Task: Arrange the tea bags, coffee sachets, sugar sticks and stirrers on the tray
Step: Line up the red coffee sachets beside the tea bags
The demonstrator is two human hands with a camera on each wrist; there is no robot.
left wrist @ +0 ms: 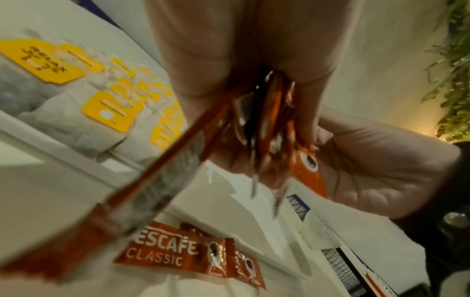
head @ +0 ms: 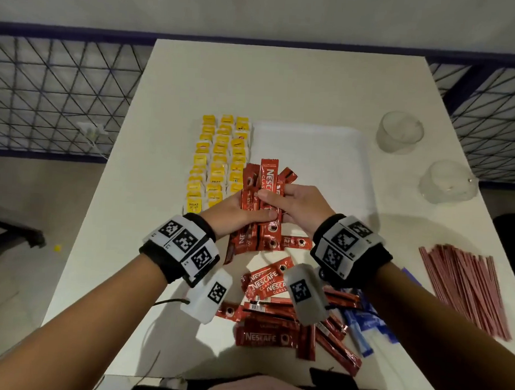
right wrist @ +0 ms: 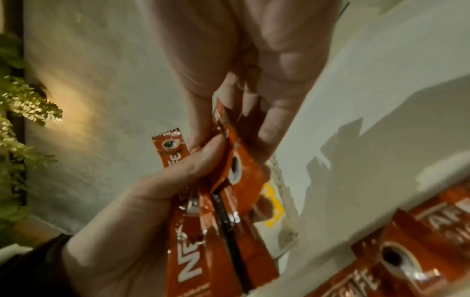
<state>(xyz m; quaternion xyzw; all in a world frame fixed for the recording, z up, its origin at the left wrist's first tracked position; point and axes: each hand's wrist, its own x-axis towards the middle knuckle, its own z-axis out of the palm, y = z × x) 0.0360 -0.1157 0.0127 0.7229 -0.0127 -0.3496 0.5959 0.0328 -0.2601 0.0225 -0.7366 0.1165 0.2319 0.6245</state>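
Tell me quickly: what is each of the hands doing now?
Left hand: grips the bundle of coffee sachets.
Right hand: pinches the same bundle of coffee sachets.

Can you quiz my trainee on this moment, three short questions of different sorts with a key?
1. True or false: the yellow-tagged tea bags lie in rows along the left side of the white rectangular tray.
2. Multiple choice: both the left hand and the right hand hold
A. thin red stirrers
B. a bundle of red Nescafe coffee sachets
C. blue sugar sticks
3. Fill in: the thin red stirrers lie on the white table, to the ____ of the tray.

Key: 1 true; 2 B; 3 right.
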